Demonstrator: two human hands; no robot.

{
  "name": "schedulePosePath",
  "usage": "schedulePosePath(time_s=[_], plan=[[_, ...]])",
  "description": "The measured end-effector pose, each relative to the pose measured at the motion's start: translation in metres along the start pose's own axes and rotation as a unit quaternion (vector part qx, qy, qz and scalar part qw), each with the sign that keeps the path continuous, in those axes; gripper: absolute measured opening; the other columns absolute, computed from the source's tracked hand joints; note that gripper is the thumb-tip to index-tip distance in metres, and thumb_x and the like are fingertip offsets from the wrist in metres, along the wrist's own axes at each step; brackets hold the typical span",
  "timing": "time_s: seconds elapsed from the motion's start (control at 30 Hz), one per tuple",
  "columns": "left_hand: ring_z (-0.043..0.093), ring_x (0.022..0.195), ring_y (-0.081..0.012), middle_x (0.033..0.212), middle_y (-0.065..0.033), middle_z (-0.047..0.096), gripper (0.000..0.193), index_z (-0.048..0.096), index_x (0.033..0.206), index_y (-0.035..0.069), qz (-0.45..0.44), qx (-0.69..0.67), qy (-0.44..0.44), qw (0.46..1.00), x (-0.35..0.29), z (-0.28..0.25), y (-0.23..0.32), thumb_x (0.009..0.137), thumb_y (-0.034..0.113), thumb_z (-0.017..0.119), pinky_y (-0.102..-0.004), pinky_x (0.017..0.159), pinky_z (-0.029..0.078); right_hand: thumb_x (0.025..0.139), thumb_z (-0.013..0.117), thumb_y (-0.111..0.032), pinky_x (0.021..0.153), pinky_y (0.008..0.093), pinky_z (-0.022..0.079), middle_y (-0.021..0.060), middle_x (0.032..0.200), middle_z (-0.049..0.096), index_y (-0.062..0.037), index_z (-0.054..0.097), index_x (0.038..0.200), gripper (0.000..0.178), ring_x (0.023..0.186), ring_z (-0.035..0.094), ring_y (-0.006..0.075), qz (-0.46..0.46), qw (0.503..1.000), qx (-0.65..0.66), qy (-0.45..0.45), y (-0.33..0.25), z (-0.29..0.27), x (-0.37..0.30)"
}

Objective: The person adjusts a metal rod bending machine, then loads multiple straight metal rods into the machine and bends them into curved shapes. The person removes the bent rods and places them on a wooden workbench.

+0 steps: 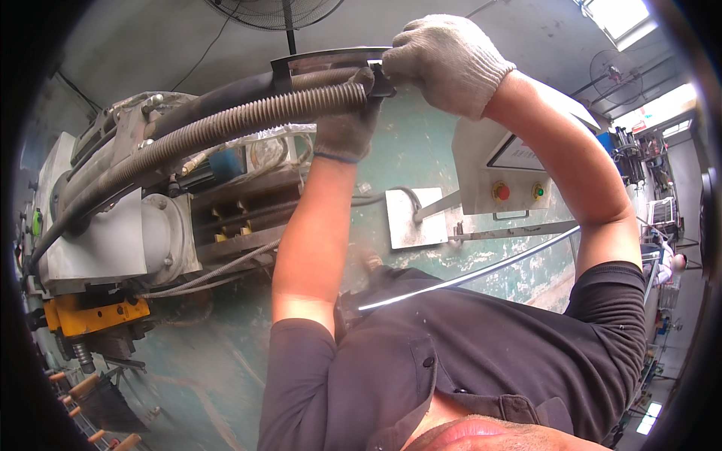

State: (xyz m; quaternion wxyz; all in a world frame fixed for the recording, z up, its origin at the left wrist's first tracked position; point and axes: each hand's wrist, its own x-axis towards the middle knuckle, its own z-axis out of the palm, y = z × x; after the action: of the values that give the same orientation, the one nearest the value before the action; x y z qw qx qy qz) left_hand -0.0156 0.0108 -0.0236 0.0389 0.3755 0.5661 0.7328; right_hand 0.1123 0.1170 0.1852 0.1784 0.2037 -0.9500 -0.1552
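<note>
your left hand [344, 137] is gripping the hose [226, 125], best kept steady; your right hand [449, 64] is pinching the fitting [382, 88], contact partly hidden.

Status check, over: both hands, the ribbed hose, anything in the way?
Left gloved hand at ribbed hose, grip unclear. Right gloved hand at black end piece, grip unclear. Ribbed hose curved, partly hiding left gloved hand from view.

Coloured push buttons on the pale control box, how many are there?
2: a red button at left and a green button to its right. The right arm may hide others.
</note>
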Motion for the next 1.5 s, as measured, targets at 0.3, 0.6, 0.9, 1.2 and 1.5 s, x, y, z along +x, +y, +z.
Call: schedulePosePath(time_s=[0.3, 0.6, 0.9, 1.2, 1.5], plan=[[0.074, 0.120, -0.0322, 0.124, -0.0139, 0.081, 0.029, 0.077, 0.125, 0.000, 0.043, 0.047, 0.000, 0.998, 0.003, -0.002, 0.013, 0.105, 0.020, 0.078, -0.0492, 0.102, 0.057, 0.078, 0.082, -0.025, 0.083, 0.0425, 0.056, -0.0023, 0.079, 0.066, -0.0212, 0.072, 0.079, 0.011, 0.084, 0.069, 0.0240, -0.002, 0.996, -0.053, 0.073, 0.023, -0.005, -0.015], [0.073, 0.124, -0.0358, 0.126, -0.0170, 0.080, 0.025, 0.079, 0.118, -0.001, -0.067, -0.194, -0.030, 0.978, -0.006, -0.007, 0.013, 0.104, 0.020, 0.079, -0.0556, 0.106, 0.057, 0.065, 0.076, -0.025, 0.075, 0.0392, 0.050, -0.0013, 0.072, 0.051, -0.0217, 0.055, 0.068, 0.022, 0.073, 0.060, 0.0207, 0.007, 0.954, -0.165, 0.249, 0.048, 0.022, -0.040], [0.072, 0.129, -0.0402, 0.133, -0.0206, 0.078, 0.033, 0.077, 0.127, -0.003, -0.077, -0.132, -0.012, 0.988, -0.007, -0.007, 0.026, 0.101, 0.019, 0.080, -0.0586, 0.111, 0.055, 0.065, 0.074, -0.018, 0.068, 0.0397, 0.042, 0.0002, 0.070, 0.047, -0.0178, 0.051, 0.072, 0.024, 0.067, 0.053, 0.0214, 0.050, 0.932, -0.135, 0.334, 0.039, 0.045, -0.042], [0.081, 0.096, -0.0162, 0.104, -0.0106, 0.085, 0.033, 0.079, 0.126, -0.002, -0.069, -0.246, -0.004, 0.967, -0.012, -0.005, 0.028, 0.117, 0.027, 0.067, -0.0326, 0.088, 0.064, 0.079, 0.079, -0.021, 0.074, 0.0427, 0.048, 0.0034, 0.078, 0.062, -0.0161, 0.064, 0.080, 0.016, 0.076, 0.064, 0.0262, 0.141, 0.927, -0.122, 0.325, 0.014, 0.057, -0.055], [0.080, 0.103, -0.0226, 0.119, -0.0108, 0.082, 0.038, 0.073, 0.133, 0.000, -0.099, -0.406, 0.007, 0.908, -0.010, 0.007, 0.026, 0.112, 0.032, 0.073, -0.0351, 0.089, 0.064, 0.082, 0.083, -0.035, 0.077, 0.0421, 0.047, 0.0012, 0.074, 0.058, -0.0193, 0.064, 0.080, 0.025, 0.074, 0.063, 0.0254, 0.213, 0.898, -0.071, 0.378, 0.000, 0.091, -0.068]])
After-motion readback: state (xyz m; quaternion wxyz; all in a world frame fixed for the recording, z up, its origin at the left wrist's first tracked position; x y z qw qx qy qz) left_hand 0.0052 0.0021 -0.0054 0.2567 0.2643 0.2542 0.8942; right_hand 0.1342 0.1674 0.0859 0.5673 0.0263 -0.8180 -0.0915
